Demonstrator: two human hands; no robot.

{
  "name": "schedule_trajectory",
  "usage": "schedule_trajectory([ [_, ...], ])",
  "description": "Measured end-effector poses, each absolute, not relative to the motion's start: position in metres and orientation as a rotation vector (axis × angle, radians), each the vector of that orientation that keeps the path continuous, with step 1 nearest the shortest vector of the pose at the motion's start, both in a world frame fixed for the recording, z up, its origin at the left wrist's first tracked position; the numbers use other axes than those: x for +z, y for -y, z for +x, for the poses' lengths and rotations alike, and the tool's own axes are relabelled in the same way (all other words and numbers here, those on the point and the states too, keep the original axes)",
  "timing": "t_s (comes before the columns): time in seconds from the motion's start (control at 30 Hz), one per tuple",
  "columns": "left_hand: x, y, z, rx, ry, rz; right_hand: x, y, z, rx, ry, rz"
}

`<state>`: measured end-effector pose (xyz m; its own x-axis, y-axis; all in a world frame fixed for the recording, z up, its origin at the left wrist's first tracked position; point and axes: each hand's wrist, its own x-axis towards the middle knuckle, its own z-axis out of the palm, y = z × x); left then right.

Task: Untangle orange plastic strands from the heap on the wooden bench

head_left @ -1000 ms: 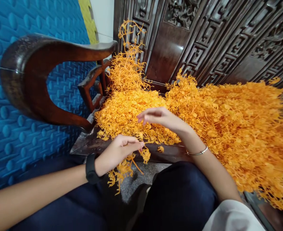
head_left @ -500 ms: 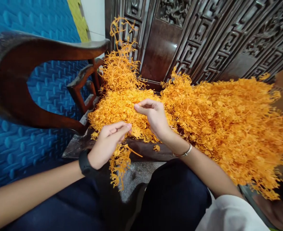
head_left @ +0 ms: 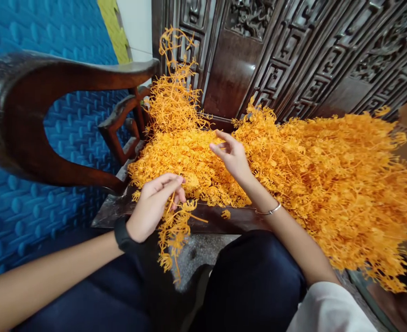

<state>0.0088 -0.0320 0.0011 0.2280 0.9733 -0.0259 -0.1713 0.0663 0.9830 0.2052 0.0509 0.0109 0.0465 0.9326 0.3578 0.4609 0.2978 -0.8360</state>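
Observation:
My left hand (head_left: 155,205) is closed on an orange branched plastic sprig (head_left: 174,233), which hangs below the fingers in front of the seat edge. My right hand (head_left: 232,157) hovers over a heap of small orange plastic pieces (head_left: 189,150), its thumb and index finger apart and nothing visible between them. Bare tangled orange stems (head_left: 174,103) rise behind the heap at the left. To the right of my right hand spreads a big pile of orange sprigs with many curled tips (head_left: 327,175).
The heaps lie on a dark carved wooden bench, with its backrest (head_left: 231,69) behind and a curved armrest (head_left: 85,71) at left. One loose orange piece (head_left: 226,214) sits at the seat's front edge. Blue mats (head_left: 2,207) cover the floor at left.
My right hand has moved up and right, and its pinched fingers have come apart. My left hand stays nearly in place, still holding the sprig, its fingers shifted slightly.

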Motion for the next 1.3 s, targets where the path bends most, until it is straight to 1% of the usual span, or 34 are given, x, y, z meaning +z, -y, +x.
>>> schedule_trajectory([
  [0.07, 0.001, 0.028, 0.009, 1.119, -0.927, 1.168, 0.013, -0.044, 0.2, 0.692, 1.659, -1.313],
  [0.13, -0.001, 0.026, 0.01, 1.123, -0.921, 1.204, 0.013, -0.041, 0.199, 0.68, 1.764, -1.287],
  [0.3, -0.008, 0.022, 0.011, 1.097, -0.917, 1.277, 0.011, -0.043, 0.208, 0.375, 1.93, -1.188],
  [0.37, -0.012, 0.019, 0.011, 1.114, -0.935, 1.302, 0.013, -0.043, 0.208, 0.351, 1.906, -1.178],
  [0.43, -0.016, 0.016, 0.011, 1.142, -0.948, 1.317, 0.016, -0.039, 0.205, 0.491, 1.902, -1.162],
  [0.53, -0.018, 0.011, 0.01, 1.174, -0.932, 1.33, 0.022, -0.029, 0.194, 0.827, 1.986, -1.088],
  [0.6, -0.018, 0.01, 0.01, 1.187, -0.914, 1.344, 0.025, -0.025, 0.188, 0.952, 2.044, -1.07],
  [0.7, -0.015, 0.01, 0.009, 1.157, -0.906, 1.375, 0.025, -0.022, 0.18, 0.973, 1.997, -1.095],
  [0.93, -0.01, 0.009, 0.008, 1.141, -0.932, 1.43, 0.019, -0.024, 0.171, 1.146, 1.599, -1.058],
  [1.1, -0.013, 0.011, 0.007, 1.126, -0.938, 1.413, 0.019, -0.026, 0.174, 1.11, 1.487, -0.963],
  [1.2, -0.015, 0.012, 0.006, 1.114, -0.941, 1.411, 0.02, -0.029, 0.178, 1.065, 1.495, -0.988],
  [1.3, -0.017, 0.011, 0.004, 1.138, -0.949, 1.46, 0.02, -0.029, 0.178, 1.205, 1.702, -1.082],
])
